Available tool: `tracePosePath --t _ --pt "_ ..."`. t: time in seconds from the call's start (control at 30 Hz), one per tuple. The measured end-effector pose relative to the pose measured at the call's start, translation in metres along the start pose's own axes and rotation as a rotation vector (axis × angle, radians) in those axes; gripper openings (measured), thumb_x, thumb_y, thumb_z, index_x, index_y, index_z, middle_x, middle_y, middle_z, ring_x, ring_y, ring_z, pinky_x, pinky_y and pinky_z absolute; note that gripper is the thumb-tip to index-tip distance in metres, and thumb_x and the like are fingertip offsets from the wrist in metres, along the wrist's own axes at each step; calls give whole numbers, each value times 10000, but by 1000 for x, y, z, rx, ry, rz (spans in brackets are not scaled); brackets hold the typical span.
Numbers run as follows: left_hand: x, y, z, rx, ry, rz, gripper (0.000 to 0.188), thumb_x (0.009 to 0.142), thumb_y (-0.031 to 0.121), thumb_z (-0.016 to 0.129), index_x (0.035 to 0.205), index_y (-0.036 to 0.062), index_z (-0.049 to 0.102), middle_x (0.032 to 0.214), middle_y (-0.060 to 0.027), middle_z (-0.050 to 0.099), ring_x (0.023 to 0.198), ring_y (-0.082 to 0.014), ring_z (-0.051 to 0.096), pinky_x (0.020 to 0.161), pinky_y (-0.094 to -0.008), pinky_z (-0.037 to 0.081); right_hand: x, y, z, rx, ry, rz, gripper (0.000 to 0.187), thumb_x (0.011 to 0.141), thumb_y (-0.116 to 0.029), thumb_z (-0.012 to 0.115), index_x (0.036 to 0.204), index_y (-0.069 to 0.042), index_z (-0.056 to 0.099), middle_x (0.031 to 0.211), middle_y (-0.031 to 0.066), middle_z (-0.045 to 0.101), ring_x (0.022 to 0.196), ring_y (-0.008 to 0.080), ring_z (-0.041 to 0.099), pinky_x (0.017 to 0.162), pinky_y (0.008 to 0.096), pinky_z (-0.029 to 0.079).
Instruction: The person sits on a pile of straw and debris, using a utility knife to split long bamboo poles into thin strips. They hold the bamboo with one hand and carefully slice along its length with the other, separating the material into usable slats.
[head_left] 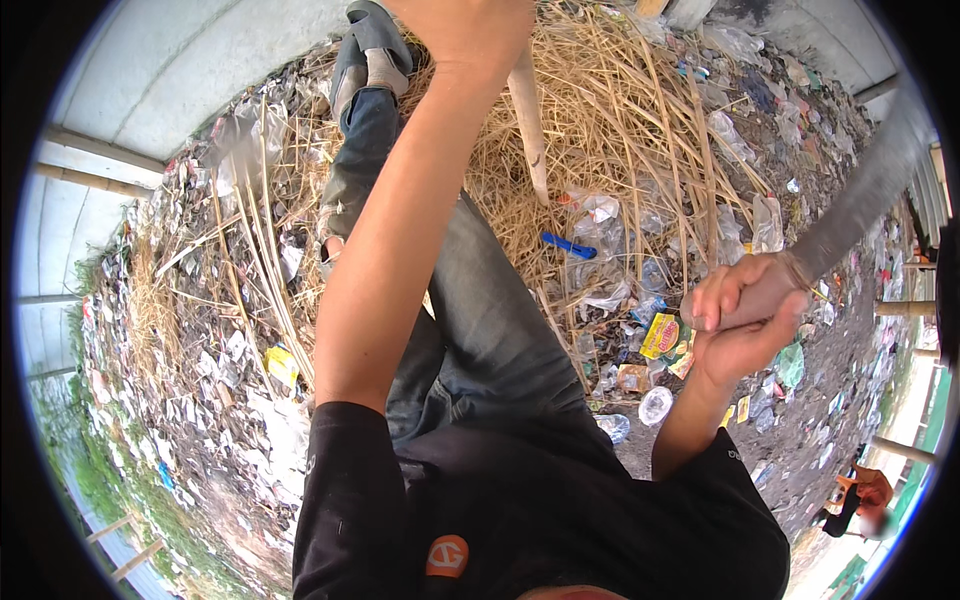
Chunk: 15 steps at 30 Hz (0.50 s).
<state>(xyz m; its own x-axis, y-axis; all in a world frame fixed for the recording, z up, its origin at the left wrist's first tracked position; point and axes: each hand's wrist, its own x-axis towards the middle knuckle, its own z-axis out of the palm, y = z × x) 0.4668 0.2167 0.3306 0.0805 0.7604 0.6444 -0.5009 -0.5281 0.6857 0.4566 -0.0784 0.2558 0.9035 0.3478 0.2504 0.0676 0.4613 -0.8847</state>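
Observation:
My right hand is wrapped round the thick handle of a machete. Its broad grey blade points up and to the right, smeared by motion. At the top edge my left hand is closed, with its fingers partly cut off by the frame. A pale, tapering wooden stick comes down from behind that hand, its narrow end over dry straw. Just right of the stick's lower end lies a small blue plastic object, shaped like a box cutter.
My outstretched leg and a grey shoe border the straw on the left. Plastic litter covers the dark ground, including a yellow wrapper below my right hand. Pale wall panels stand behind. Another person in orange is far right.

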Motion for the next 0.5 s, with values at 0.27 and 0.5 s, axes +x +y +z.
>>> tracePosePath --t 0.27,0.5 --pt "5 -9 25 208 187 117 583 923 460 728 626 -22 587 495 -42 463 489 -110 405 458 -342 346 -75 72 -33 -353 -136 1069 483 1051 -498 477 831 -68 469 592 3 414 429 112 428 419 306 402" --pt "13 -12 19 464 214 201 589 921 454 726 632 -39 582 492 -85 476 480 -132 415 459 -367 365 -21 -4 0 34 -5 475 601 1007 -689 363 889 -106 449 601 -25 380 401 91 353 406 295 376"
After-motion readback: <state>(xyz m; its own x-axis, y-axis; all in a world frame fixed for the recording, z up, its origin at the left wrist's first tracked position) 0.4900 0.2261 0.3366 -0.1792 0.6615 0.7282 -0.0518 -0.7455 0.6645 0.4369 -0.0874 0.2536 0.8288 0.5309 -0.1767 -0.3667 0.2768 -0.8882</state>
